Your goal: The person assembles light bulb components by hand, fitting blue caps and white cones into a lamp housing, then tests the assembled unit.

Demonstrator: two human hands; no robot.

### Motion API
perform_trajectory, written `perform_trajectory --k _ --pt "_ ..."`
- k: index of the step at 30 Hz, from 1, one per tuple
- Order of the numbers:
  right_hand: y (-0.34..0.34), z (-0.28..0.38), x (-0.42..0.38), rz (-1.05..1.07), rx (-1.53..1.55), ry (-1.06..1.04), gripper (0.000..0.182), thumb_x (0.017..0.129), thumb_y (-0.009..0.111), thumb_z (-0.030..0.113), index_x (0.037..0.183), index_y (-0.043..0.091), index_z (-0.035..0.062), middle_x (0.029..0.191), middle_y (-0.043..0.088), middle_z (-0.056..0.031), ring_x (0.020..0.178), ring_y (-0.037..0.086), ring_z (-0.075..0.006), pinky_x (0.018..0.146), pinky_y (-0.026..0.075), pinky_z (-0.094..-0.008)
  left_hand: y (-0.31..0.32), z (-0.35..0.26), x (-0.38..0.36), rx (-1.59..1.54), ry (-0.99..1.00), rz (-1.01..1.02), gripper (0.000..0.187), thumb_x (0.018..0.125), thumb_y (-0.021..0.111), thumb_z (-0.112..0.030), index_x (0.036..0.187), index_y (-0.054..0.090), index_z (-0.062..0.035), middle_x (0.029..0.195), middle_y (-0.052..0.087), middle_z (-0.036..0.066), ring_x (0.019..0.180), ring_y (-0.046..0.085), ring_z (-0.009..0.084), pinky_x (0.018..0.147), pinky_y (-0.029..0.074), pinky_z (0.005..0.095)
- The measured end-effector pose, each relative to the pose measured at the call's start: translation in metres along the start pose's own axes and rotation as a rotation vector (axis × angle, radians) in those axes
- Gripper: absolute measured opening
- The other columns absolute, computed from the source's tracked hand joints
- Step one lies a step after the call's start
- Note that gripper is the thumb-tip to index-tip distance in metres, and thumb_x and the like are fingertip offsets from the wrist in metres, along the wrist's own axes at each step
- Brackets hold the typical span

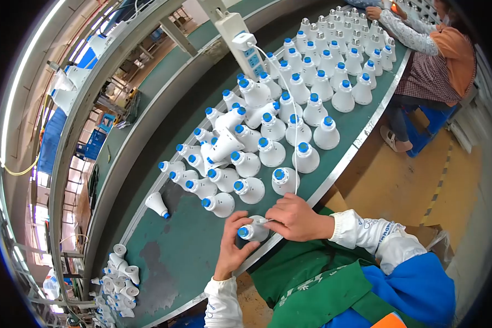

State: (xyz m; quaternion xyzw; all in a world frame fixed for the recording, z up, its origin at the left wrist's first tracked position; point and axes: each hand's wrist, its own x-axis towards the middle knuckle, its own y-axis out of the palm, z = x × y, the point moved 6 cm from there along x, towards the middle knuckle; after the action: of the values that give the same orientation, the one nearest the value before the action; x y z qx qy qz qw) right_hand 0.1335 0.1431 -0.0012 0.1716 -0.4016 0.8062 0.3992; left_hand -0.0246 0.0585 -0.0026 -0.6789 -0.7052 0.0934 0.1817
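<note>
Near the bench's front edge, a white bulb housing with a blue cap (256,230) leans over, its blue end to the left. My left hand (234,243) is curled around it, thumb below and fingers above. Closed in a pinch, my right hand (296,217) holds the end of a white cable (296,136), its small white plug right at the housing's side. From there the cable runs up across the bench to a white power adapter (244,40) on a post. Another blue-capped housing (285,181) stands just beyond my right hand.
Many blue-capped housings (315,110) crowd the green bench (164,240), some toppled in a heap. One housing (157,204) lies apart at left. More white parts (117,279) are piled at lower left. Another person (437,60) sits at the bench's far right on a blue stool (421,134).
</note>
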Motion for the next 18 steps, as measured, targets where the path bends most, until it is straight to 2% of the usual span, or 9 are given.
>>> perform_trajectory --k 1,2,4,5,6,8,10,12,18 --pt "0.0 0.0 0.0 0.013 0.0 0.002 0.016 0.083 0.067 0.021 0.077 0.059 0.0078 0.064 0.054 -0.0042 0.064 0.055 -0.0217 0.066 0.038 -0.0357 0.001 -0.009 0.003 0.121 0.011 -0.079 0.055 0.067 0.08 -0.005 0.117 0.059 -0.0067 0.119 0.054 0.012 0.113 0.053 0.0264 0.099 0.041 0.0338" --pt "0.001 -0.001 0.0 0.017 0.001 0.009 0.016 0.083 0.067 0.021 0.077 0.059 0.0078 0.064 0.054 -0.0042 0.064 0.055 -0.0217 0.066 0.038 -0.0357 0.007 -0.01 0.002 0.116 0.006 -0.076 0.055 0.067 0.08 -0.005 0.117 0.059 -0.0067 0.119 0.054 0.012 0.113 0.053 0.0264 0.099 0.041 0.0338" --pt "0.003 -0.001 0.001 0.019 -0.027 -0.019 0.015 0.084 0.066 0.02 0.077 0.06 0.008 0.064 0.055 -0.0039 0.064 0.055 -0.0209 0.067 0.037 -0.0352 0.005 -0.012 0.0 0.385 -0.045 -0.233 0.052 0.066 0.079 -0.003 0.114 0.06 -0.0044 0.113 0.057 0.012 0.108 0.056 0.0265 0.095 0.044 0.033" --pt "0.003 -0.001 0.002 0.021 -0.024 -0.018 0.015 0.084 0.066 0.02 0.077 0.06 0.008 0.064 0.055 -0.0039 0.064 0.055 -0.0209 0.067 0.037 -0.0352 0.005 -0.019 0.003 0.366 -0.004 -0.233 0.047 0.067 0.077 0.001 0.111 0.061 -0.003 0.108 0.06 0.012 0.103 0.058 0.027 0.09 0.047 0.0341" --pt "0.002 -0.001 0.002 0.027 -0.03 -0.012 0.015 0.084 0.066 0.019 0.077 0.06 0.0082 0.064 0.055 -0.0036 0.064 0.055 -0.0206 0.067 0.037 -0.035 0.004 -0.021 0.003 0.367 -0.008 -0.233 0.047 0.067 0.077 0.001 0.111 0.061 -0.003 0.108 0.06 0.012 0.103 0.058 0.027 0.09 0.047 0.0341" --pt "0.003 -0.001 0.003 0.032 -0.034 -0.003 0.014 0.084 0.066 0.019 0.077 0.061 0.0085 0.063 0.055 -0.0033 0.064 0.055 -0.0203 0.068 0.037 -0.0348 -0.001 -0.007 0.001 0.006 -0.218 -0.277 0.046 0.066 0.076 0.002 0.11 0.06 -0.0026 0.11 0.059 0.011 0.102 0.058 0.0228 0.091 0.044 0.0319" --pt "0.004 -0.003 0.003 0.025 -0.035 0.001 0.014 0.084 0.067 0.018 0.076 0.061 0.009 0.062 0.054 -0.0029 0.063 0.055 -0.0198 0.067 0.036 -0.0348 -0.003 -0.01 0.003 0.093 -0.158 -0.297 0.044 0.065 0.075 0.004 0.106 0.062 -0.0032 0.109 0.059 0.011 0.099 0.058 0.0227 0.086 0.045 0.0303" --pt "0.005 -0.003 0.003 0.004 -0.029 0.007 0.013 0.083 0.067 0.018 0.076 0.06 0.0091 0.061 0.054 -0.0029 0.062 0.055 -0.0198 0.067 0.036 -0.0347 -0.003 -0.026 0.004 0.427 -0.031 -0.308 0.047 0.064 0.076 0.006 0.108 0.062 -0.0033 0.107 0.062 0.013 0.096 0.062 0.0277 0.084 0.049 0.0347" --pt "0.008 0.001 0.006 -0.029 -0.025 -0.01 0.013 0.082 0.068 0.016 0.075 0.06 0.0088 0.062 0.054 -0.0024 0.062 0.054 -0.0195 0.066 0.036 -0.0343 -0.004 -0.025 0.004 0.405 -0.068 -0.304 0.045 0.063 0.076 0.006 0.105 0.063 -0.004 0.106 0.061 0.013 0.094 0.062 0.0283 0.081 0.05 0.0351"
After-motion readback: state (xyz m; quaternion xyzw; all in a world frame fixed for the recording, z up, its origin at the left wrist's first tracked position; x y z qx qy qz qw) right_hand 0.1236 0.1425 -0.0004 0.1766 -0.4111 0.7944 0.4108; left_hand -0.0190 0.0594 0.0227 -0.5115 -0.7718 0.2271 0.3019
